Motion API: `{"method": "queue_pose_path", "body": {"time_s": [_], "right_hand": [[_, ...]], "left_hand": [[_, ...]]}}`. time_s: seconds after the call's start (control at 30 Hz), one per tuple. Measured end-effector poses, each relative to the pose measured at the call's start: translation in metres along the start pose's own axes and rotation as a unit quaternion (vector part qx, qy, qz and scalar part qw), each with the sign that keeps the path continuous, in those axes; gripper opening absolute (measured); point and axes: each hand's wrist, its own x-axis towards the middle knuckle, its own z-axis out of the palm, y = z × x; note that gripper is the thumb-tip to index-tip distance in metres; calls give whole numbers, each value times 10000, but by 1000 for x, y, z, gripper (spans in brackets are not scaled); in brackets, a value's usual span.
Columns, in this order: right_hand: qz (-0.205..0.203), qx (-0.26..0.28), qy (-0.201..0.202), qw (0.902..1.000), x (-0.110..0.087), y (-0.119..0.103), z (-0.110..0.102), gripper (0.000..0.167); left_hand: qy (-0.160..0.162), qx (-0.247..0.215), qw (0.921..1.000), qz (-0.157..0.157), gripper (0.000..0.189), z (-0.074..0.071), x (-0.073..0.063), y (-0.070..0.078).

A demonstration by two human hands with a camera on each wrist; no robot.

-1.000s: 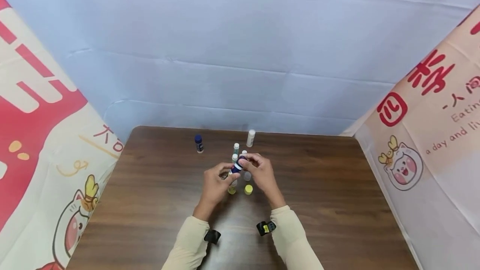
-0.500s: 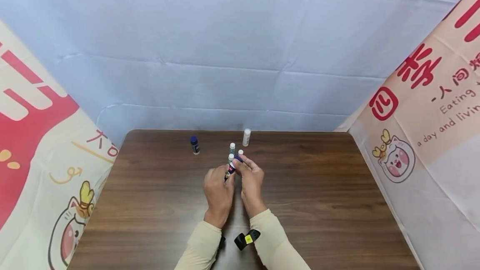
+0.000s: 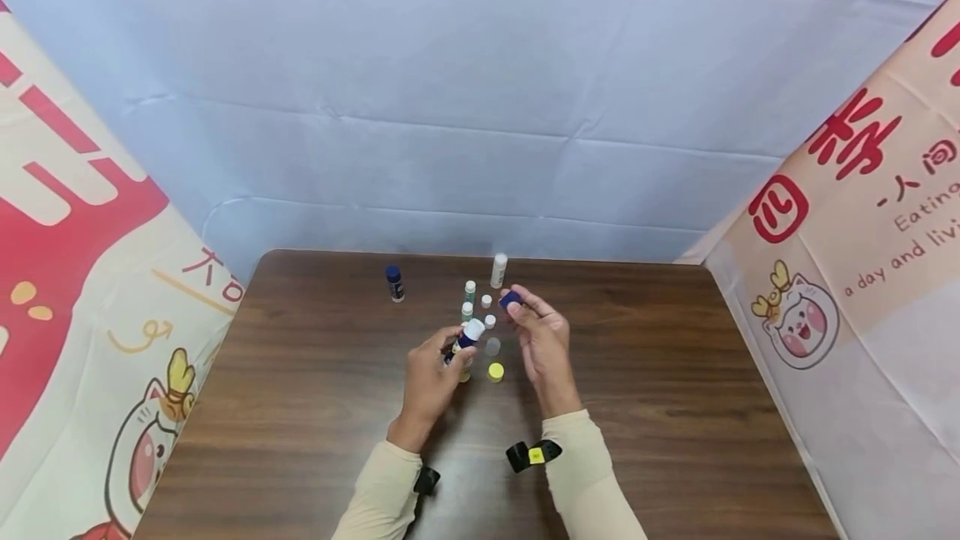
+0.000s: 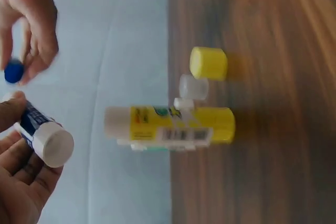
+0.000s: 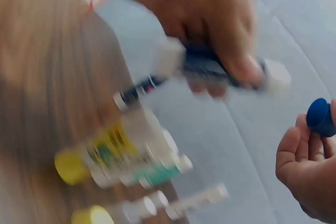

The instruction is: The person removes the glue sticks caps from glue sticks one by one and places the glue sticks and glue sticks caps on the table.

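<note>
My left hand grips a dark blue glue stick, tilted above the table, its white end bare. In the left wrist view that white end points toward the camera. To the right, my right hand pinches a blue cap, apart from the stick. The right wrist view shows the cap's hollow side. A yellow glue stick stands uncapped close by the left hand, mostly hidden by that hand in the head view. Behind it stand two green glue sticks with white tops.
Right of the standing sticks, loose caps form a row: yellow, translucent and two small white caps. A white glue stick stands near the back edge. A capped blue glue stick stands at the back left of the brown table.
Earlier both hands were together on the blue glue stick with its cap on. The cap has come off, and the right hand has moved right and away with it.
</note>
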Motion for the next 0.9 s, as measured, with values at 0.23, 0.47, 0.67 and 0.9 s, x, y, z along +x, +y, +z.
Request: {"method": "queue_pose_path", "body": {"time_s": [0.23,0.47,0.67,0.9], "right_hand": [[-25,-914,103,9958,-7,2,-19,36],[-144,-1642,334,9858,-16,13,-32,33],[-91,-2167,262,9758,-26,13,-37,34],[-467,-3487,149,9359,-48,23,-44,29]], "left_hand": [[52,-948,9939,-570,42,-9,-12,-7],[278,-716,9962,-404,36,-10,-25,-9],[212,-941,9927,-718,32,-10,-31,-9],[-107,-862,9936,-722,33,-9,-43,-14]]}}
